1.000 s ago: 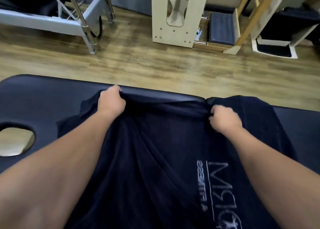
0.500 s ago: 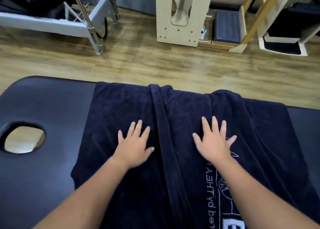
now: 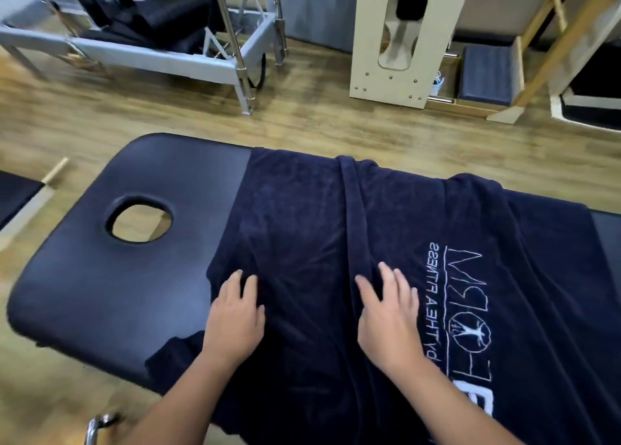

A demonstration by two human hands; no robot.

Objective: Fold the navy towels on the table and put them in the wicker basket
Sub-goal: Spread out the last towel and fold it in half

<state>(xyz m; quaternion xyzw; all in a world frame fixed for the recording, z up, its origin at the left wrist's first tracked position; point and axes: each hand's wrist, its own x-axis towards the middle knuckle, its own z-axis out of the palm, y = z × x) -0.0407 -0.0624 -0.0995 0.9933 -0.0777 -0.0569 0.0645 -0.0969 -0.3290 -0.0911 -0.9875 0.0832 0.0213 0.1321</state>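
On the table (image 3: 100, 293), left hand (image 3: 235, 320) then right hand (image 3: 386, 320) lie flat, fingers straight, on the towel (image 3: 302, 226), slid nearer since half a second ago: smoothing done, fold next, basket unseen.

One view only: head cam, worn by the person, looking forward and steeply down across the table (image 3: 100, 303). Close range; both forearms enter from the bottom edge, left hand (image 3: 234, 317) and right hand (image 3: 386, 313) sit low-centre. Towel (image 3: 437, 209) fills the middle and right of frame. Wide-angle, edges curve. Top third takes in the floor (image 3: 302, 121) and gym gear beyond the far table edge. No second view, so nothing shared.
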